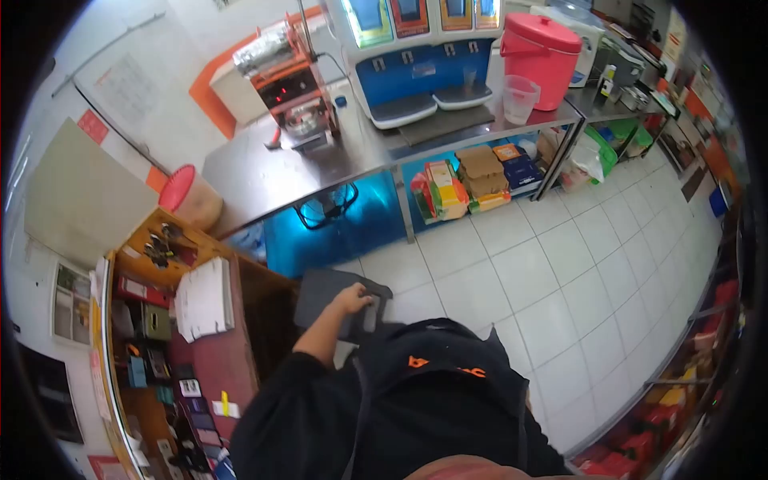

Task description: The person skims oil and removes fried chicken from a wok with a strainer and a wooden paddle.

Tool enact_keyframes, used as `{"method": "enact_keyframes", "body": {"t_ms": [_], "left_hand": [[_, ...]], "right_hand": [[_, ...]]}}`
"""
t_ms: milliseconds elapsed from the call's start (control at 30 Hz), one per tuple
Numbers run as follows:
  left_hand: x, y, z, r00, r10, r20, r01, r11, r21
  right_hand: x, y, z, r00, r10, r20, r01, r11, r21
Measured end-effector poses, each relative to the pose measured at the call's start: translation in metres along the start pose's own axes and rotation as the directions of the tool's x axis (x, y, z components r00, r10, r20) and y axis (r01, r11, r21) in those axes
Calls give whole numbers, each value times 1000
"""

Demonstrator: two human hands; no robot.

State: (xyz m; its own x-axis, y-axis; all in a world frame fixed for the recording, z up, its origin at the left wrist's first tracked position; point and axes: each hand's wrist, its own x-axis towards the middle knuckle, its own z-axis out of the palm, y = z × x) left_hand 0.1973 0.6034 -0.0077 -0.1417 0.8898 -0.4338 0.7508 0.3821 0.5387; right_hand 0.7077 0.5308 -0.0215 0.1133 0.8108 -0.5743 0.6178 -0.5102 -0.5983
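My left hand (352, 300) reaches forward from a black sleeve, its fingers curled closed. It is over or against a dark grey plastic chair (316, 298), beside what looks like its armrest. Whether the fingers grip the chair or some small thing, I cannot make out. My right hand is not in view. Below is my black top (440, 416) with orange lettering.
A steel table (240, 180) ahead holds an orange sealing machine (292, 88). Farther right are a drink dispenser (424, 80), a red bucket (540, 60) and a clear pitcher (520, 100). Boxes (484, 176) lie beneath. A wooden counter (216, 352) with papers stands left.
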Motion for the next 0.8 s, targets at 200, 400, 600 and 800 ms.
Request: {"method": "enact_keyframes", "body": {"t_ms": [200,400,600,800], "left_hand": [[45,-40,47,884,-408,229,289,861,418],[129,28,18,746,78,661,-322,912,255],[492,216,125,600,311,737,-717,618,323],[610,641,172,655,469,592,-597,802,26]], "right_hand": [[140,77,-82,993,77,-93,-29,901,434],[275,61,-170,932,-39,-360,102,982,157],[262,107,-211,796,397,-458,-269,908,320],[194,155,-163,774,630,-61,-613,722,-321]]}}
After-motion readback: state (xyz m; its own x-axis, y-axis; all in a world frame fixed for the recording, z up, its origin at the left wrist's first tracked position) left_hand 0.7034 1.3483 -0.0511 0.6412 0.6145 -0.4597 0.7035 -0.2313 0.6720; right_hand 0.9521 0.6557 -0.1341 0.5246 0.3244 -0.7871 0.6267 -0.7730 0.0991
